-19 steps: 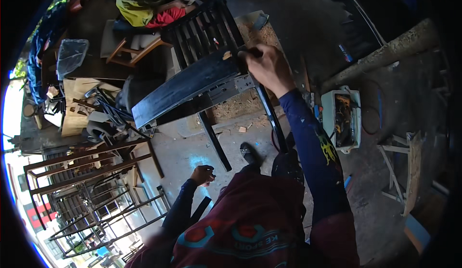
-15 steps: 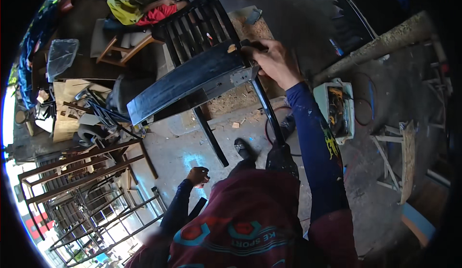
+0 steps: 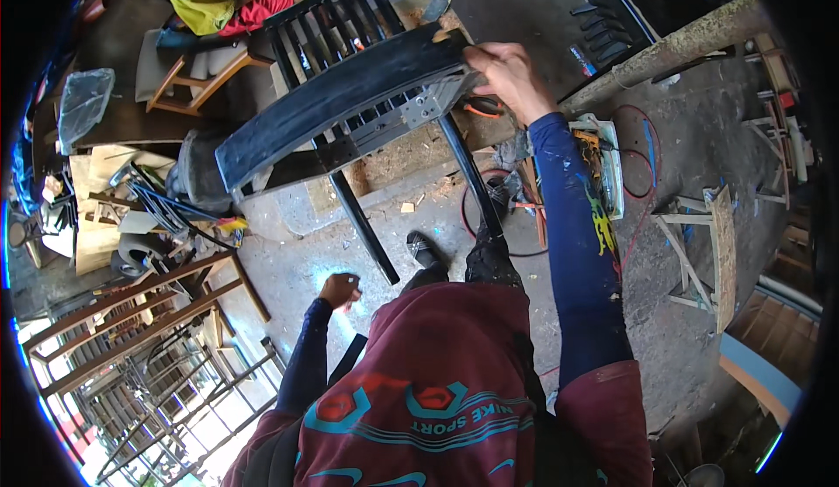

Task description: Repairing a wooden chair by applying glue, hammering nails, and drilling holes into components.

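At 1 o'clock, the right hand point(image 3: 511, 76) clasps the black chair point(image 3: 336, 92) by its end; left hand point(image 3: 339, 290), 8 o'clock, half-curls, contents unclear. Probably stiff and hefty, the chair suits end grips.

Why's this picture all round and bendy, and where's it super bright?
Head view: wide fisheye lens, so black rims it and straight edges bend; head view: white glare at lower left, around the brown wooden frame; head view: only a faint sheen on the black board.
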`<state>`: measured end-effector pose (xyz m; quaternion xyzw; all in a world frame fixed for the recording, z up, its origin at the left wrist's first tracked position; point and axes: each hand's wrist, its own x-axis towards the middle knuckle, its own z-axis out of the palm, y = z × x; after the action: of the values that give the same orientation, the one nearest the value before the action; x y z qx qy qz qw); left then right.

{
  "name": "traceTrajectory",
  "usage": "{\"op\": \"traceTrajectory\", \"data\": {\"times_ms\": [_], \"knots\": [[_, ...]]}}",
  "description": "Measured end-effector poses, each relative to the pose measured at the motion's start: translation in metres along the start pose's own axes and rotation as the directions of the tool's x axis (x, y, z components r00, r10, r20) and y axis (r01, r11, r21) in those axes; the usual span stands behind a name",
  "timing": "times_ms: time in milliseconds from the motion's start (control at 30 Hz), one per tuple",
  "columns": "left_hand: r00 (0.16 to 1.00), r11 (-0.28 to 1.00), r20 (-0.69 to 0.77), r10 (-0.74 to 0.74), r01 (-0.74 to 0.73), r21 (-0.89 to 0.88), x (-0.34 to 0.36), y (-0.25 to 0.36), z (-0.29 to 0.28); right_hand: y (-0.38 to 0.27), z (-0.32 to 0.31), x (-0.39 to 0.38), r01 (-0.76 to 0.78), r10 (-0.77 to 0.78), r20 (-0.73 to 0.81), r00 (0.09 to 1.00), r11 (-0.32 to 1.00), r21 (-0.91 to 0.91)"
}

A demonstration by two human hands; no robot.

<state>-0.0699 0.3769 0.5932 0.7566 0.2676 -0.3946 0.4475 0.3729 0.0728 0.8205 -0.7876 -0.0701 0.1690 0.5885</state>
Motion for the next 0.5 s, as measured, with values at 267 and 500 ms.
{"op": "traceTrajectory", "data": {"times_ms": [267,500], "knots": [[0.919,0.982,-0.393,0.044,-0.112,-0.152,0.043,0.042,-0.02,0.014,0.011,-0.009,-0.2,0.2,-0.001,0.98,0.979,0.047],[0.923,0.996,-0.381,-0.062,0.031,-0.085,0.117,0.045,0.023,-0.006,0.002,-0.021,0.115,-0.09,0.299,0.95,0.991,-0.067]]}}
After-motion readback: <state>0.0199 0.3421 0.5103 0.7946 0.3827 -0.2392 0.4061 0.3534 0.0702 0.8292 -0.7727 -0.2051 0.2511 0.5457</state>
